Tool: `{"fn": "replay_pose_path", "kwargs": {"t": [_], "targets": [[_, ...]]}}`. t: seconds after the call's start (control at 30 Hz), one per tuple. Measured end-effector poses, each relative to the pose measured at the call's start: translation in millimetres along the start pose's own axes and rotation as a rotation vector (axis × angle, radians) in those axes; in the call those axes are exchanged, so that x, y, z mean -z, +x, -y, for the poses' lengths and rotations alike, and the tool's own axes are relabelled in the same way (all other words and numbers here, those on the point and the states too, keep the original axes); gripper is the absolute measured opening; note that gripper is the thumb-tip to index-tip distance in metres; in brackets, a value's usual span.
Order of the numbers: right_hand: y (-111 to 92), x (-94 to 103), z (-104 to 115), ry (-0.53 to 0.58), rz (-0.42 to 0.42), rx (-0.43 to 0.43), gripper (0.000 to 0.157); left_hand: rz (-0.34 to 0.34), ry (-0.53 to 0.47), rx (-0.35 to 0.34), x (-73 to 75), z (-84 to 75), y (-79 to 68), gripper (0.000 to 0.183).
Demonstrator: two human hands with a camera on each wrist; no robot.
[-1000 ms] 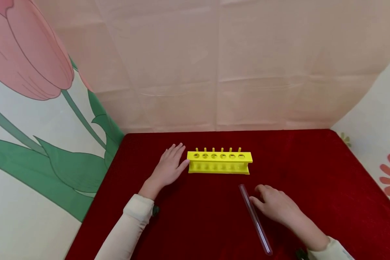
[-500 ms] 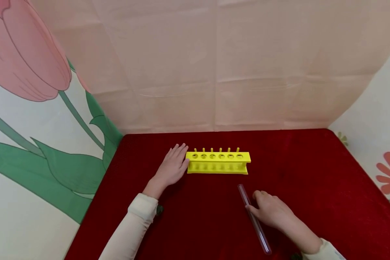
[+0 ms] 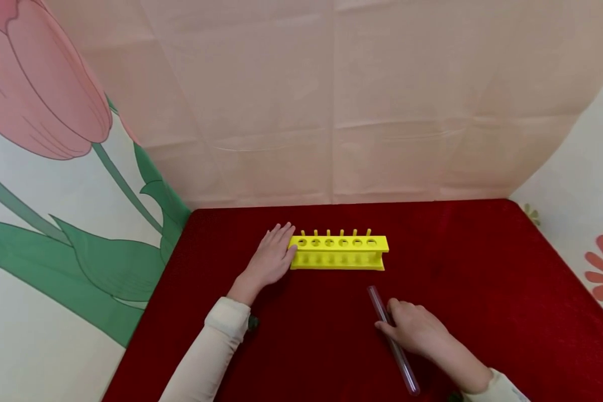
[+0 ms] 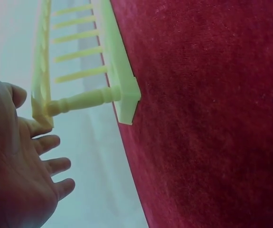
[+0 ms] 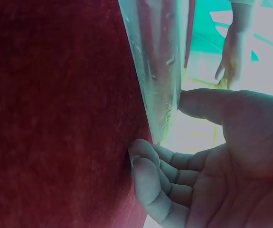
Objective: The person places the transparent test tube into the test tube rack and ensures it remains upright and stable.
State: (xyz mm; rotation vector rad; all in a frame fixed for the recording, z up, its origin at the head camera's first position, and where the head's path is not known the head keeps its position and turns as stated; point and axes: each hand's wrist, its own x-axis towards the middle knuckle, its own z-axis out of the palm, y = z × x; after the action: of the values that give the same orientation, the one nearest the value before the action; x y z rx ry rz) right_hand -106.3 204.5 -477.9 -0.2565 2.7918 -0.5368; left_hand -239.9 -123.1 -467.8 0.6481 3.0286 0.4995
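The left hand (image 3: pixel 268 259), its fingers extended, is touching the left end of the yellow rack (image 3: pixel 336 242), while the right hand (image 3: pixel 416 329) is curving around the clear tube (image 3: pixel 401 360) lying on the red table (image 3: pixel 321 324) nearer than the rack, but whether it is pinching I cannot tell.
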Motion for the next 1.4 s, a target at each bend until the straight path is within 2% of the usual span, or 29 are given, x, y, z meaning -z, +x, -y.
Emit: {"fn": "replay_pose_path", "kwargs": {"t": [0.3,0.7,1.1,1.4], "targets": [[5.4,0.6,5.5,-0.004,0.05,-0.034,0.037,0.013,-0.025,0.001,-3.5,0.7,2.4,0.06],[13.1,-0.7,6.9,-0.006,0.077,-0.021,0.03,0.014,-0.047,-0.012,-5.1,0.8,4.0,0.058],[12.8,10.0,13.2,0.019,0.043,-0.016,0.022,0.01,0.037,-0.041,-7.1,-0.8,5.5,0.06],[12.0,20.6,19.9,0.021,-0.037,0.03,0.02,0.032,0.051,-0.028,-8.4,-1.3,6.8,0.061]]}}
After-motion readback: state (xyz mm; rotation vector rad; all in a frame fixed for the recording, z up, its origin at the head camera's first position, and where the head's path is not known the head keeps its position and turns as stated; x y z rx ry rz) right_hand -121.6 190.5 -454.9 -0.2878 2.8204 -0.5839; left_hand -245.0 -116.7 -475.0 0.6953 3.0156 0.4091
